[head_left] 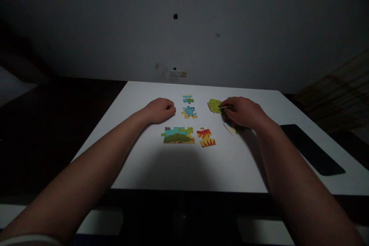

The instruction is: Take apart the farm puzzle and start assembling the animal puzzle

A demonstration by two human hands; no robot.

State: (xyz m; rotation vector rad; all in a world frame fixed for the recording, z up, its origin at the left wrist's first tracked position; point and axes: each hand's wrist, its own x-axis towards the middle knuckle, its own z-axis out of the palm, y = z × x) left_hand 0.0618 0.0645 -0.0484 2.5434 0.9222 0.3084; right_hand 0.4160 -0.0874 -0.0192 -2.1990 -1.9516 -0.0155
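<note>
My left hand [160,110] rests on the white table [178,169] as a loose fist, with nothing visible in it. Just right of it lie a blue and yellow puzzle piece [189,112] and a smaller blue and green piece [188,99]. My right hand [243,113] is closed, its fingertips pinching a green puzzle piece [215,105]. Another pale piece [230,127] lies partly hidden under that hand. In front of both hands lie a joined strip with a green tree [178,135] and an orange and red piece [205,138].
A flat black rectangular object [311,148] lies on the table at the right edge. A wall socket [178,73] sits on the grey wall behind the table. Dark floor lies to the left, and a woven mat [336,92] at the far right.
</note>
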